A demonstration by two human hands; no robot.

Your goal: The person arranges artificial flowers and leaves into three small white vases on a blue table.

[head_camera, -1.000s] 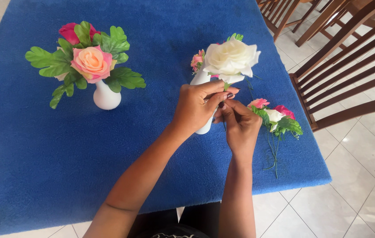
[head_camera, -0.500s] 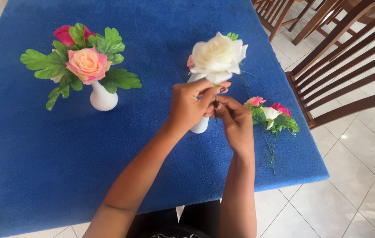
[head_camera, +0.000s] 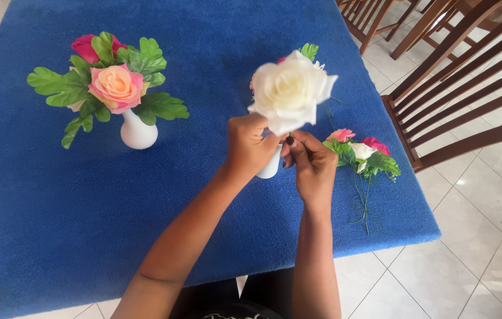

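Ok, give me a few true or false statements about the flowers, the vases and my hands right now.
1. Both hands meet under the white rose. True: left hand and right hand sit just below its bloom.
2. The far vase is empty. False: it holds pink flowers and green leaves.
3. Loose flowers lie on the blue table cover, right of the hands. True.
4. The near small vase is black. False: it is white.
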